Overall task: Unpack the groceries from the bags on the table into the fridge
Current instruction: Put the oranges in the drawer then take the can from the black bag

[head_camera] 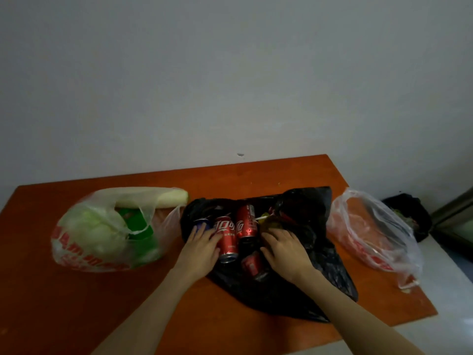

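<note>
A black plastic bag (pixel 302 285) lies open in the middle of the orange table (pixel 76 303). Inside it lie several red cola cans (pixel 246 221) and a blue can (pixel 202 222). My left hand (pixel 201 249) rests flat on the left side of a red can (pixel 227 239), fingers spread toward the blue can. My right hand (pixel 285 252) lies palm down on the black bag just right of the cans, beside a lower red can (pixel 252 263). Neither hand has closed around anything.
A clear bag (pixel 84 260) at the left holds a cabbage (pixel 97 226), green packs and a long white radish (pixel 153 198). Another clear bag with red print (pixel 378 237) lies at the right. A black bin bag (pixel 409 208) stands on the floor beyond the table's right edge.
</note>
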Demonstrator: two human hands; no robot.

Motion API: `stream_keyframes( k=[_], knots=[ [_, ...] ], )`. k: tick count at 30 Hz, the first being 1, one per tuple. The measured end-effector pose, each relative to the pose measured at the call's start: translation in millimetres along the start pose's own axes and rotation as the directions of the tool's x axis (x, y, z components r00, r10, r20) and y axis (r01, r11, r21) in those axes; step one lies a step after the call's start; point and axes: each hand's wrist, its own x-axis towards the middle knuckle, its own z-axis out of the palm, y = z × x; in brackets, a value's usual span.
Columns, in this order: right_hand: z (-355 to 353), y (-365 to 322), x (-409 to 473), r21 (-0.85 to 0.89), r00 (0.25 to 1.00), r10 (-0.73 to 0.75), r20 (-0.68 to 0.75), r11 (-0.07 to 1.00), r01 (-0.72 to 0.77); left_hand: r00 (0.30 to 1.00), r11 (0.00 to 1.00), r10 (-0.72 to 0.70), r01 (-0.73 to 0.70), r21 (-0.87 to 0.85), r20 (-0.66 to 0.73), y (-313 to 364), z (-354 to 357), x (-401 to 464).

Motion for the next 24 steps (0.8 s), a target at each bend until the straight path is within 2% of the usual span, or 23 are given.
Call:
stream_keyframes(
  k=[4,6,7,10,13,16,20,24],
  knots=[
    [20,-15,19,-0.002,0.997,0.011,0.078,1.000,-0.011,0.995,0.998,-0.060,0.057,0.040,0.085,-35,13,11],
    [31,-26,30,-0.010,0.994,0.053,0.092,0.999,-0.053,0.992,0.998,-0.060,0.061,-0.012,0.107,-46,17,19],
    [37,-31,36,-0.019,0.995,0.068,0.077,0.998,-0.067,0.995,0.998,-0.055,0.058,-0.032,0.085,-50,17,25],
    [48,-49,48,0.002,0.985,0.097,0.146,0.995,-0.098,0.999,1.000,-0.027,0.027,-0.013,-0.019,-52,16,41],
    [54,-63,57,-0.017,0.970,0.171,0.171,0.985,-0.171,0.992,0.996,0.048,-0.057,0.067,0.121,-52,15,57],
    [62,-71,61,0.077,0.929,0.275,0.250,0.950,-0.302,0.961,0.998,0.015,-0.029,0.049,0.275,-54,15,65],
    [69,-79,66,0.124,0.879,0.367,0.305,0.900,-0.419,0.942,0.995,-0.097,0.100,0.006,0.321,-55,15,67],
    [68,-84,70,0.094,0.842,0.419,0.340,0.876,-0.474,0.951,0.995,-0.069,0.086,-0.045,0.300,-58,13,58]
  ],
)
